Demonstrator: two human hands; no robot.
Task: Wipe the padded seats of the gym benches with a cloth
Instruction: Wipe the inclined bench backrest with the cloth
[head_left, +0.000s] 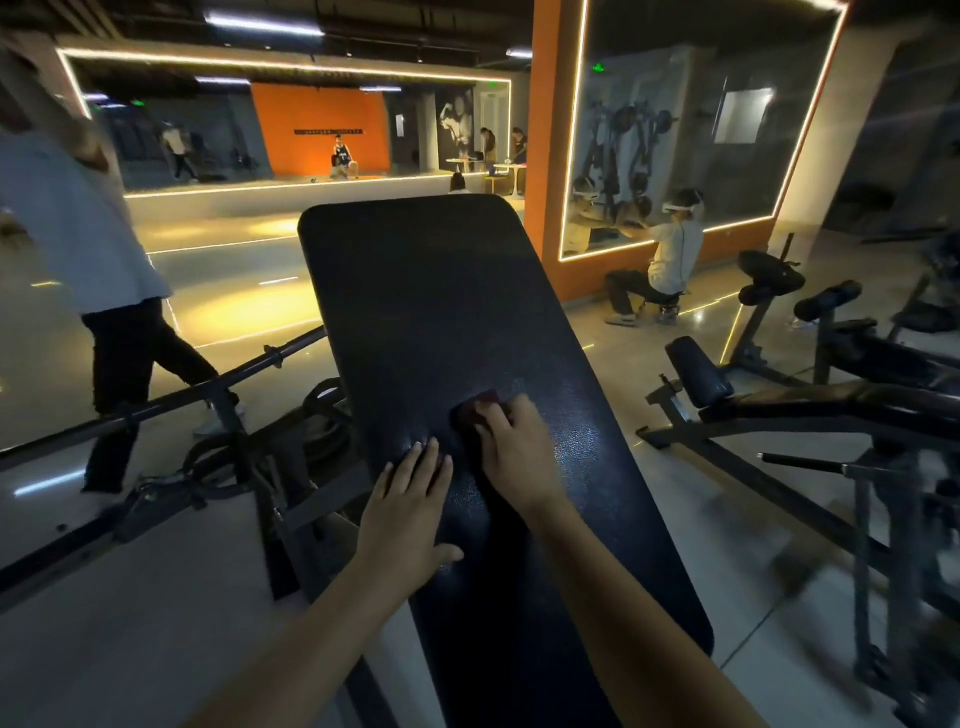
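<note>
The right hand (511, 452) is gripping a dark red cloth (480, 408) under curled fingers on the black pebbled padded seat (441, 291), the left hand (410, 499) is lying spread flat just beside it, and a light-edged mirror (311, 130) is glowing well beyond both.

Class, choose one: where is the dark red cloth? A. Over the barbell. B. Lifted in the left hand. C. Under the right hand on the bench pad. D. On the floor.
C: the right hand holds the cloth against the bench pad; the left hand lies flat beside it.
</note>
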